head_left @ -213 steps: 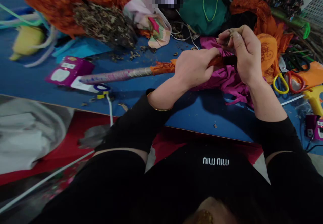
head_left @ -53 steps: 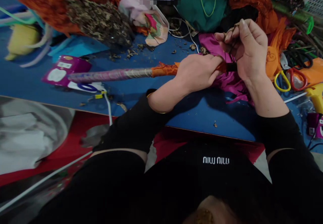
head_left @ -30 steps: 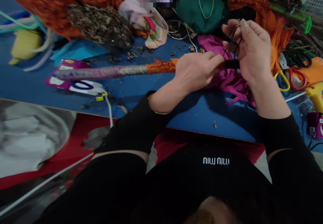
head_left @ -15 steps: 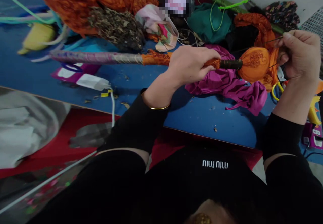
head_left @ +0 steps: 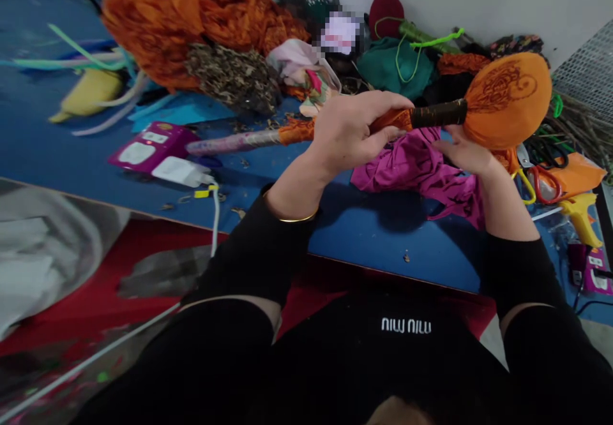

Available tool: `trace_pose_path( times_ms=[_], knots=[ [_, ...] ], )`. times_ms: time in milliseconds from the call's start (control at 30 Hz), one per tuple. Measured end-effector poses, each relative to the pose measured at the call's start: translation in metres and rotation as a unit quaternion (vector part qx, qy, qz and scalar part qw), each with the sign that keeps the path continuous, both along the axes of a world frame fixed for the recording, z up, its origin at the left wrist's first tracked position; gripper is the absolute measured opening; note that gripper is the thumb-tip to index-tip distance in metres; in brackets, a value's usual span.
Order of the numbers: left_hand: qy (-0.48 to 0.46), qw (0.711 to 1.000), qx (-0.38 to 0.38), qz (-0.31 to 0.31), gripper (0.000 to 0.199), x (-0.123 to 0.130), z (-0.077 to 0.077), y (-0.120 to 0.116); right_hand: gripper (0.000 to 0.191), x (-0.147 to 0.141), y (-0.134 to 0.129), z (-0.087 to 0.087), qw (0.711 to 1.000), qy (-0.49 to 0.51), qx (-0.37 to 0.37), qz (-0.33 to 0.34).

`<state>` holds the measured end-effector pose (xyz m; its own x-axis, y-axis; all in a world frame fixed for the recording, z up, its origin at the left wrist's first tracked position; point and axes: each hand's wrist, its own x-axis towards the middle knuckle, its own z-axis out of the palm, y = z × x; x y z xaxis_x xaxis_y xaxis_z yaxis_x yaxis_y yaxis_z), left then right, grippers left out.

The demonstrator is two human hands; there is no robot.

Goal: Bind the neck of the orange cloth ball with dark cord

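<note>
My left hand [head_left: 352, 122] is closed around a long stick [head_left: 234, 143] wrapped in greyish-purple and orange material. At the stick's right end, a dark brown wound binding [head_left: 438, 115] leads to a stretched, rounded orange fabric head [head_left: 512, 99] with a brown swirl pattern. My right hand [head_left: 472, 154] is bent in beneath the binding, against the base of the head. Its fingertips are partly hidden there, and what they pinch I cannot make out. Magenta cloth [head_left: 421, 163] lies crumpled on the blue table [head_left: 373, 221] below the stick.
Orange cloth [head_left: 191, 23], dried plant matter [head_left: 234, 77] and green fabric [head_left: 397, 64] crowd the back. A purple power socket block [head_left: 153, 147] with a white plug sits at left. Scissors [head_left: 546, 182] and a yellow glue gun [head_left: 582, 217] lie at right.
My right hand has moved left and down, from pulling thin dark strands beyond the head to beneath the binding. The orange head now points up to the right. My left hand keeps its grip.
</note>
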<state>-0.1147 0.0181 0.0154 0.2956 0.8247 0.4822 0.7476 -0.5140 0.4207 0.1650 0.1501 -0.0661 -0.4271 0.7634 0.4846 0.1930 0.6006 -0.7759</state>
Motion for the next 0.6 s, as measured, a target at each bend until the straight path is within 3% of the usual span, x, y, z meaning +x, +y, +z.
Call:
trace_pose_path(
  times_ms=[133, 300, 400, 467, 533, 600],
  knots=[
    [0.001, 1.0, -0.006, 0.011, 0.046, 0.0, 0.003, 0.0, 0.023, -0.047, -0.039, 0.001, 0.996, -0.012, 0.016, 0.09],
    [0.017, 0.999, -0.036, 0.028, 0.047, 0.002, 0.005, 0.002, 0.028, -0.067, -0.098, 0.032, 0.988, -0.075, 0.12, -0.058],
    [0.002, 0.999, -0.044, 0.027, 0.048, 0.003, 0.002, 0.006, 0.037, -0.07, -0.115, 0.048, 0.984, -0.034, 0.167, -0.041],
    [0.001, 0.999, -0.049, 0.015, 0.048, 0.004, -0.002, 0.009, 0.046, -0.073, -0.117, 0.05, 0.989, 0.02, 0.145, 0.03],
    [0.013, 0.998, -0.055, 0.007, 0.047, 0.007, -0.007, 0.011, 0.049, -0.077, -0.118, 0.049, 0.991, 0.078, 0.076, 0.082],
    [0.023, 0.998, -0.06, 0.018, 0.045, 0.011, -0.01, 0.012, 0.046, -0.081, -0.122, 0.046, 0.988, 0.141, 0.001, 0.059]
  ],
)
